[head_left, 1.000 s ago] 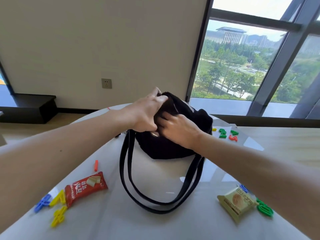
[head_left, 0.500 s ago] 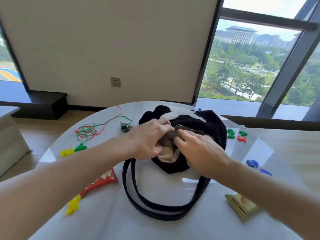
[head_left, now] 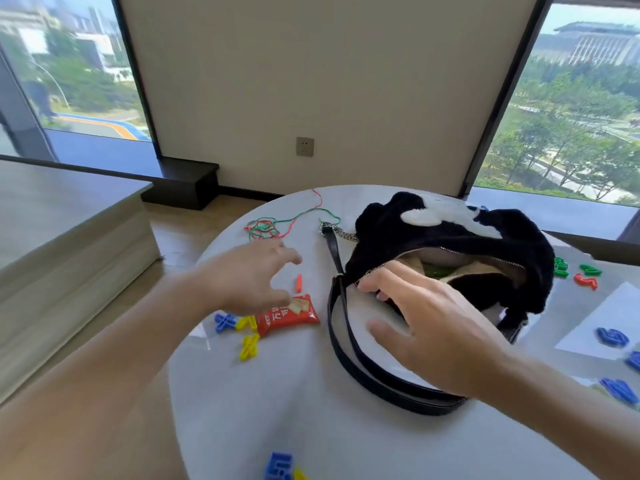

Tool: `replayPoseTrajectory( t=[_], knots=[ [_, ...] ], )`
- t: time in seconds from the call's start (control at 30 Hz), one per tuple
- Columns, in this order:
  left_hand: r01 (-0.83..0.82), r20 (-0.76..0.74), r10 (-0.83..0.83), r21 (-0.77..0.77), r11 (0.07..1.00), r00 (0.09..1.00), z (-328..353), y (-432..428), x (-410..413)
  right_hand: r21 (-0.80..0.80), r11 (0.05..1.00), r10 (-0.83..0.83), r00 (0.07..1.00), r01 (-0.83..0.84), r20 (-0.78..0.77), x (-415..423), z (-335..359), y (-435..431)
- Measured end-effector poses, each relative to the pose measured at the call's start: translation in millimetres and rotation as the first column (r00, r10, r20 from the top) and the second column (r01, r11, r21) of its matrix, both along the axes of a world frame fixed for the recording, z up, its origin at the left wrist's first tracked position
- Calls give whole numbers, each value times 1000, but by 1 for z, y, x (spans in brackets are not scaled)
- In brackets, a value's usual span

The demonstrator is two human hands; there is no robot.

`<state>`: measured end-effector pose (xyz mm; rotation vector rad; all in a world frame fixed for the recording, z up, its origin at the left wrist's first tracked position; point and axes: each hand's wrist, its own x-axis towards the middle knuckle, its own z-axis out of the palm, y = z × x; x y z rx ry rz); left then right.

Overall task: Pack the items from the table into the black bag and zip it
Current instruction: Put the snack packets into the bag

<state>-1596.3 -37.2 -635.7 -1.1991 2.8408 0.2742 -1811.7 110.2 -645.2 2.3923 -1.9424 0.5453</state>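
Note:
The fluffy black bag [head_left: 460, 233] with a white patch lies on the round white table [head_left: 311, 410], its zip open and a beige lining showing. My right hand [head_left: 429, 327] holds the near edge of the opening, fingers curled over the rim. My left hand [head_left: 249, 275] hovers open, fingers spread, just above a red snack packet [head_left: 287, 315]. An orange stick [head_left: 299, 283] lies beside it. Blue and yellow plastic pieces [head_left: 239, 332] sit left of the packet.
Red and green cords [head_left: 277, 223] lie at the table's far left. Green and red plastic pieces [head_left: 576, 271] sit right of the bag, blue ones [head_left: 613, 337] at the right edge and front [head_left: 278, 465]. The bag's black straps [head_left: 349, 351] loop toward me. A wooden bench [head_left: 69, 237] stands left.
My left hand left the bag's opening and moved left over the red packet. The bag's mouth now gapes wider. The view has swung left.

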Motion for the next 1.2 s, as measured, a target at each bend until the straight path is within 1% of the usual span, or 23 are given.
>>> replayPoseTrajectory(
  t=[0.07, 0.1, 0.17, 0.23, 0.33, 0.43, 0.5, 0.53, 0.57, 0.6, 0.67, 0.7, 0.73, 0.8, 0.87, 0.9, 0.97, 1.07, 1.13, 1.2],
  knots=[
    [-64, 75, 64, 3, 998, 995, 0, -7, 11, 13, 998, 57, 998, -58, 31, 14, -2, -20],
    [-89, 89, 88, 7, 996, 992, 1, -9, 14, 23, 996, 91, 995, -92, 40, 22, -3, -31],
    [-124, 82, 124, -7, 992, 989, 2, -14, 21, 77, 984, 163, 987, -164, 19, 37, -6, -54],
    [-157, 61, 159, -25, 987, 985, 3, -17, 25, 176, 961, 223, 974, -213, -38, 52, -11, -74],
    [-171, 18, 171, -31, 985, 985, 1, -22, 28, 273, 936, 264, 956, -222, -129, 64, -25, -95],
    [-159, -7, 159, -16, 987, 987, -6, -25, 25, 270, 939, 272, 941, -214, -199, 70, -31, -99],
    [-177, -41, 176, -18, 984, 984, -8, -29, 31, 185, 957, 259, 945, -223, -199, 78, -29, -97],
    [-142, -74, 139, -45, 989, 988, -8, -32, 17, 148, 972, 208, 961, -183, -182, 67, -23, -85],
    [-150, -112, 140, -79, 986, 984, -7, -36, 30, 86, 976, 210, 970, -200, -123, 75, -16, -82],
    [-129, -175, 115, -72, 989, 978, -3, -38, 41, 14, 980, 199, 979, -199, -51, 77, -7, -76],
    [-20, -348, 36, 51, 999, 937, 0, -43, 27, -51, 995, 90, 988, -85, 127, 48, 14, -42],
    [17, -410, 30, 111, 994, 912, 0, -47, 20, -59, 998, 31, 979, -19, 203, 29, 24, -25],
    [69, -460, 21, 177, 982, 888, -2, -52, 10, -40, 998, -42, 970, 53, 239, 5, 32, -6],
    [156, -512, -11, 241, 958, 859, -8, -52, -10, 16, 980, -195, 956, 197, 221, -45, 42, 35],
    [262, -530, -98, 243, 934, 842, -9, -32, -32, 97, 942, -332, 936, 322, 116, -90, 46, 70],
    [308, -534, -147, 226, 924, 833, -6, -16, -44, 154, 922, -368, 927, 354, 69, -109, 44, 83],
    [379, -511, -234, 200, 904, 827, -3, 14, -62, 265, 884, -400, 916, 384, 7, -138, 35, 101],
    [425, -446, -301, 209, 881, 843, -6, 27, -75, 355, 832, -433, 899, 427, -66, -164, 19, 116],
    [412, -413, -301, 211, 887, 860, -7, 27, -75, 378, 822, -433, 898, 427, -73, -174, 8, 122],
    [395, -414, -285, 212, 894, 865, -4, 30, -72, 386, 820, -420, 902, 423, -97, -181, -4, 127]
  ],
)
